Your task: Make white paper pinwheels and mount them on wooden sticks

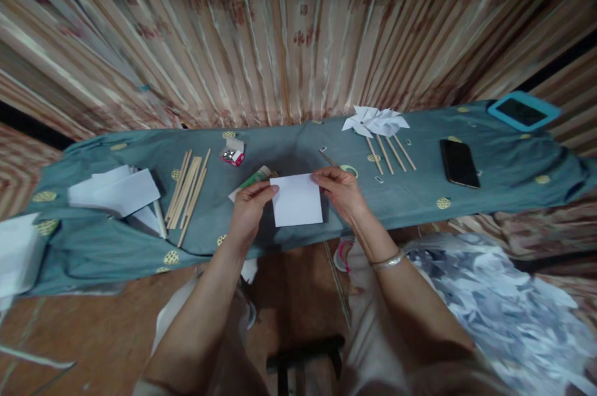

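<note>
Centrally, left hand and right hand pinch white paper over teal cloth-covered table; striped curtain behind.

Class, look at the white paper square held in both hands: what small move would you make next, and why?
Probably fold the paper square corner to corner. The left hand and right hand each pinch a top corner, the sheet looks flat and uncreased, and finished paper pinwheels on sticks lie further along the table, with loose sticks nearby.
</note>
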Motion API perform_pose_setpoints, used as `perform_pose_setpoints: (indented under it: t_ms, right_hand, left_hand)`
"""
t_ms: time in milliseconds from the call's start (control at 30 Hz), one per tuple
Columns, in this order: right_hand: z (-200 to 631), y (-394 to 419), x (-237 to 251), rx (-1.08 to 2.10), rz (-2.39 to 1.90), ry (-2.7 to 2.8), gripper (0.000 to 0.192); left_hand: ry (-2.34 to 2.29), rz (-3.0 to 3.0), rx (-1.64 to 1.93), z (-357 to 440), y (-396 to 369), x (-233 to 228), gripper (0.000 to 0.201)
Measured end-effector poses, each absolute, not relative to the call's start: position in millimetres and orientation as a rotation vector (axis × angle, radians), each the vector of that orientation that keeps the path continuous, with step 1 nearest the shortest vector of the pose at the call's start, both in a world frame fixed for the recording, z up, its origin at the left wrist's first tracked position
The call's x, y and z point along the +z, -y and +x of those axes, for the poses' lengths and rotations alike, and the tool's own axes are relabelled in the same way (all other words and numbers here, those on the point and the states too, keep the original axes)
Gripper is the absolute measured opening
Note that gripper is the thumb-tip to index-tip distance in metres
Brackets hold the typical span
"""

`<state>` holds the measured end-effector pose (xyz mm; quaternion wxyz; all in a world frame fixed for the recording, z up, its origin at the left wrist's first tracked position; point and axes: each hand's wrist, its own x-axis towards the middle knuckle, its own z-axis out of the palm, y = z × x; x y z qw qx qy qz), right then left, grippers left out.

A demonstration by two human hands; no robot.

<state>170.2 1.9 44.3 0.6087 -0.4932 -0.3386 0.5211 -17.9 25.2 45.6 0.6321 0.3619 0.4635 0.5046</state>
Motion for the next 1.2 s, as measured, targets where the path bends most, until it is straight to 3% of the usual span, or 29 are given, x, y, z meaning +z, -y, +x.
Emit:
perform_pose_setpoints:
  t_ms: [367, 700, 1200]
  right_hand:
    - [158, 1, 33, 1.379, -1.177, 1.133, 0.022]
    - [152, -1, 42, 1.506, -1.188, 0.916, 0.044]
    - [140, 1, 46, 1.650, -1.178, 0.855, 0.042]
  left_hand:
    - [-1.073, 1.371, 0.934, -24, -24, 37, 0.027]
    - [-1.055, 1.220, 0.943, -21, -19, 40, 0.032]
    - [-1.046, 1.146, 0.920, -22, -16, 43, 0.027]
